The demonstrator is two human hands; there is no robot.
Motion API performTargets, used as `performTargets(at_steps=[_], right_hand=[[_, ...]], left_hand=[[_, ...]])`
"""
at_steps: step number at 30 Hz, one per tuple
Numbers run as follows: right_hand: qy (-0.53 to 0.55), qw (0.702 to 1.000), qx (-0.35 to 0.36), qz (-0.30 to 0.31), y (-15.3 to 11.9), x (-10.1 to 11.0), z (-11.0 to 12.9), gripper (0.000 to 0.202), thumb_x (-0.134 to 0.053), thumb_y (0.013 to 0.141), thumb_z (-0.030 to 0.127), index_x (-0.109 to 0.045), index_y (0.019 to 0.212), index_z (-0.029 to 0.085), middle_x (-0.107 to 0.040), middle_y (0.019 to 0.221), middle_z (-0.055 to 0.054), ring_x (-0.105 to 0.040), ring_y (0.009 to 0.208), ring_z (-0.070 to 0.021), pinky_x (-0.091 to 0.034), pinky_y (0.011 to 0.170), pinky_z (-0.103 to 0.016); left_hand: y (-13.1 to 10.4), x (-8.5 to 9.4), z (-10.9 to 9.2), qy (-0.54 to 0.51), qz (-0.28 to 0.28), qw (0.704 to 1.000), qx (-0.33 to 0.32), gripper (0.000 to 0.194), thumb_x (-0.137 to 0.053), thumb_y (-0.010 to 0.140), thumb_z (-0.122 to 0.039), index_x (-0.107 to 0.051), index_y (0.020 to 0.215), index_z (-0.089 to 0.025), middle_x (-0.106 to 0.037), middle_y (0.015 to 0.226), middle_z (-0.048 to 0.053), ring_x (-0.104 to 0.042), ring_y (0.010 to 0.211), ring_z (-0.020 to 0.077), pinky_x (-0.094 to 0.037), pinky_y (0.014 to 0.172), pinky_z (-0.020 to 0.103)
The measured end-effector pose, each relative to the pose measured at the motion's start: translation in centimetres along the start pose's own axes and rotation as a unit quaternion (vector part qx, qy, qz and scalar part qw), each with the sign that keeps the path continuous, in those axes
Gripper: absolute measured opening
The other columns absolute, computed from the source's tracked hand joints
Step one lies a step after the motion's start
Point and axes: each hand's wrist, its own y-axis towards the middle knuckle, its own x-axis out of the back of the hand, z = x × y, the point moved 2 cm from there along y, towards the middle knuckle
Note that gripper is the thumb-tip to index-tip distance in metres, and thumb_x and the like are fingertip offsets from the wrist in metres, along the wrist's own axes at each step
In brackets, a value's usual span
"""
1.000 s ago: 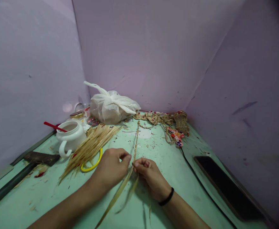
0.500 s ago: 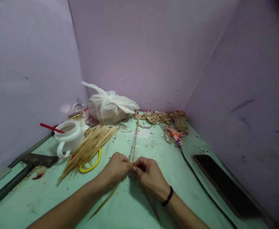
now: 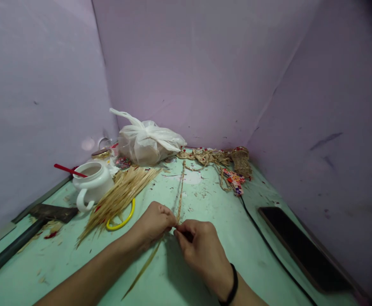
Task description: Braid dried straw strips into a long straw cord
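Note:
A thin braided straw cord [image 3: 181, 191] runs from the back of the green table down to my two hands. My left hand [image 3: 158, 221] pinches the cord's near end between thumb and fingers. Close against its fingertips is my right hand [image 3: 200, 244], closed with thumb and forefinger together at the same end; the strand between them is mostly hidden. A loose flat straw strip [image 3: 143, 270] trails from beneath my left hand toward the front. A black band circles my right wrist.
Left: a straw bundle [image 3: 119, 197] over a yellow ring [image 3: 124, 223], a white pot [image 3: 93, 182] and a hammer-like tool [image 3: 54, 212]. Back: a white plastic bag [image 3: 149, 142] and woven cords [image 3: 209, 156]. Right: a patterned glue gun [image 3: 236, 180], its black cable and a phone [image 3: 300, 246].
My right hand has moved slightly nearer to me and turned, its wrist lower. The right-hand straw strip has gone out of sight. My left hand has barely shifted.

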Motion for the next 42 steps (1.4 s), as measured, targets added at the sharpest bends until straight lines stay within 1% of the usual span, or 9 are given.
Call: performTargets(at_steps=[9,12,17,22,27,32,37,40,42], right_hand=[[-0.185,0.972,0.137,-0.041,-1.1,-0.9,0.3,0.017,-0.047,0.071,0.014,-0.063,0.067,0.016,-0.061,0.061,-0.007,-0.048,0.049,-0.0122,-0.025,0.048,-0.025],[-0.143,0.976,0.166,-0.020,-1.6,-1.0,0.9,0.015,-0.050,0.072,0.019,-0.061,0.063,0.016,-0.061,0.060,-0.006,-0.047,0.048,-0.0106,-0.025,0.047,-0.024],[0.120,0.988,-0.003,-0.100,0.1,0.9,0.5,0.025,-0.052,0.071,0.036,-0.056,0.059,0.015,-0.055,0.055,-0.003,-0.048,0.052,-0.0106,-0.033,0.051,-0.022],[0.397,0.894,-0.181,0.099,1.9,-0.8,-1.1,0.020,-0.054,0.063,0.034,-0.051,0.061,0.014,-0.046,0.047,0.002,-0.041,0.043,-0.0084,-0.030,0.044,-0.021],[0.390,0.899,-0.196,0.039,2.0,-1.7,-2.1,0.014,-0.061,0.053,0.021,-0.050,0.051,0.013,-0.040,0.040,0.005,-0.029,0.038,-0.0034,-0.019,0.040,-0.020],[0.429,0.873,-0.229,0.041,1.8,-1.5,-1.9,0.013,-0.061,0.052,0.020,-0.050,0.052,0.013,-0.046,0.040,0.004,-0.028,0.035,-0.0026,-0.014,0.038,-0.020],[0.460,0.849,-0.252,0.055,1.6,-1.5,-1.6,0.014,-0.062,0.053,0.021,-0.050,0.054,0.013,-0.046,0.040,0.005,-0.022,0.032,-0.0011,-0.011,0.037,-0.020],[0.458,0.852,-0.248,0.058,1.5,-1.8,-1.8,0.013,-0.064,0.053,0.021,-0.053,0.054,0.012,-0.045,0.040,0.005,-0.027,0.034,-0.0021,-0.015,0.037,-0.019],[0.473,0.849,-0.230,0.060,1.6,-1.8,-1.9,0.014,-0.065,0.050,0.019,-0.054,0.055,0.012,-0.049,0.044,0.003,-0.036,0.038,-0.0039,-0.022,0.039,-0.019]], left_hand=[[0.4,0.3,0.4,0.010,0.016,0.998,-0.057,0.010,-0.055,0.051,-0.018,-0.053,0.045,-0.011,-0.037,0.035,-0.005,-0.026,0.037,0.0029,-0.017,0.039,0.019],[0.7,0.3,0.7,0.017,0.002,0.999,-0.050,0.004,-0.054,0.049,-0.014,-0.054,0.046,-0.010,-0.041,0.037,-0.004,-0.029,0.037,0.0034,-0.019,0.040,0.019],[0.8,0.9,0.4,0.031,0.050,0.998,-0.021,0.007,-0.053,0.050,-0.020,-0.052,0.049,-0.013,-0.032,0.032,-0.008,-0.021,0.030,0.0034,-0.012,0.035,0.020],[0.9,1.1,0.6,0.052,0.091,0.994,-0.021,0.010,-0.050,0.051,-0.023,-0.051,0.052,-0.014,-0.030,0.033,-0.008,-0.020,0.030,0.0042,-0.012,0.034,0.020],[0.7,1.2,0.4,0.206,0.071,0.970,-0.103,0.013,-0.047,0.055,-0.022,-0.051,0.047,-0.012,-0.035,0.038,-0.005,-0.027,0.039,0.0051,-0.019,0.041,0.020],[-1.5,1.0,-0.5,0.427,-0.030,0.895,-0.127,0.024,-0.045,0.064,-0.028,-0.057,0.051,-0.013,-0.048,0.046,0.001,-0.038,0.045,0.0091,-0.023,0.046,0.022],[-4.2,-1.4,0.0,0.538,-0.085,0.825,-0.150,0.028,-0.038,0.073,-0.026,-0.064,0.070,-0.015,-0.060,0.065,0.011,-0.052,0.059,0.0181,-0.029,0.054,0.026],[-4.4,-2.0,0.4,0.544,-0.076,0.821,-0.157,0.027,-0.039,0.072,-0.022,-0.064,0.078,-0.014,-0.061,0.070,0.013,-0.055,0.064,0.0205,-0.033,0.058,0.028],[-3.8,-1.3,0.2,0.497,-0.057,0.851,-0.163,0.026,-0.042,0.072,-0.027,-0.064,0.069,-0.013,-0.060,0.063,0.011,-0.054,0.059,0.0187,-0.034,0.055,0.027]])
